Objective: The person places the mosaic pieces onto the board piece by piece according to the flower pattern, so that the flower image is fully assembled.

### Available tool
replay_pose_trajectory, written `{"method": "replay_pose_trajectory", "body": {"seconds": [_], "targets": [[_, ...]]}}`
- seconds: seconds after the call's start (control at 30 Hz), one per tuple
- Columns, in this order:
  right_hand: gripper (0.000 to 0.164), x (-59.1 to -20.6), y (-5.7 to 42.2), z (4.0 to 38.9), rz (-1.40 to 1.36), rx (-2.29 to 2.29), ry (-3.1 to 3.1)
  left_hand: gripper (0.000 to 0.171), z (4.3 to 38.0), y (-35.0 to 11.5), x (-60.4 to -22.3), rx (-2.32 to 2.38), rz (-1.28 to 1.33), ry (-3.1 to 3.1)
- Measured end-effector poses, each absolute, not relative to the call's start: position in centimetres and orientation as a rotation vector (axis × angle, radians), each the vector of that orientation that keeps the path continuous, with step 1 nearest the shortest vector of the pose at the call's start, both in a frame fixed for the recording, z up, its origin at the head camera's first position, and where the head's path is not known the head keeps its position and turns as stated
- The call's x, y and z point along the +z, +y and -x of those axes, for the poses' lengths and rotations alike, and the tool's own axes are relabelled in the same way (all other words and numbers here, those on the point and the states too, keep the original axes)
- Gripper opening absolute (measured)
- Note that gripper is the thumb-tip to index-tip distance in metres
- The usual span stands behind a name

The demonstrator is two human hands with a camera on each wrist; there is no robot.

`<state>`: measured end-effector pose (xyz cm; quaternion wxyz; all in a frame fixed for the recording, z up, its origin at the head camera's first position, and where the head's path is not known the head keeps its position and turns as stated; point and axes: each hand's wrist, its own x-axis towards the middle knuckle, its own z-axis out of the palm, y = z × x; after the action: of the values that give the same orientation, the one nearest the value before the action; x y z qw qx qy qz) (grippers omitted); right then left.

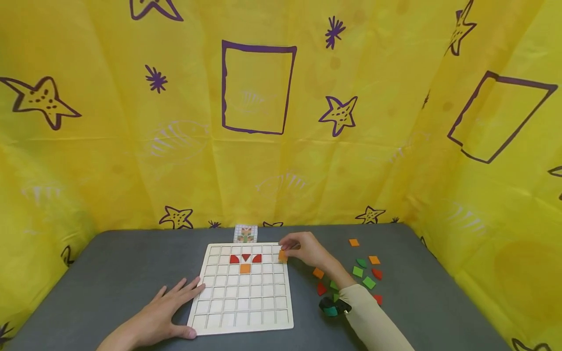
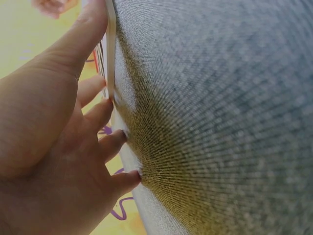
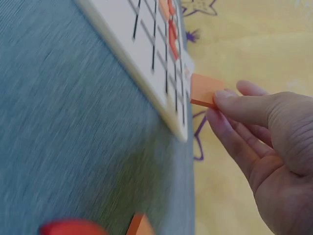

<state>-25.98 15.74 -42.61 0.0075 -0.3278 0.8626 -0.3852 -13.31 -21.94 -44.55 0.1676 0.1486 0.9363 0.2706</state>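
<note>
A white grid board (image 1: 239,307) lies on the grey table. In its upper rows sit two red curved tiles, a red triangle (image 1: 246,257) between them and an orange square tile (image 1: 245,268) below. My right hand (image 1: 307,249) pinches another orange square tile (image 3: 203,90) between thumb and fingertips, over the board's upper right edge. My left hand (image 1: 169,312) is spread at the board's left side, fingertips and thumb right at its rim; in the left wrist view its other fingers (image 2: 110,144) reach down to the table.
Several loose orange, green (image 1: 369,282) and red (image 1: 377,273) tiles lie scattered right of the board, some partly behind the right forearm. A small picture card (image 1: 245,233) stands at the board's far edge. Yellow patterned cloth (image 1: 263,161) hangs behind and around the table.
</note>
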Motion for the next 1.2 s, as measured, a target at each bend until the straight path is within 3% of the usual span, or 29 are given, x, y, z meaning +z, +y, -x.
{"method": "replay_pose_trajectory", "body": {"seconds": [0.53,1.2], "targets": [[0.021,-42.9,10.3,25.7,1.122,-1.228,2.618,0.1,13.1,-22.3,-44.6,0.813,-0.472,2.657],[0.019,-44.5,8.5,24.8,1.03,-1.155,2.66,0.101,13.2,-22.2,-44.7,0.804,-0.453,2.667]]}}
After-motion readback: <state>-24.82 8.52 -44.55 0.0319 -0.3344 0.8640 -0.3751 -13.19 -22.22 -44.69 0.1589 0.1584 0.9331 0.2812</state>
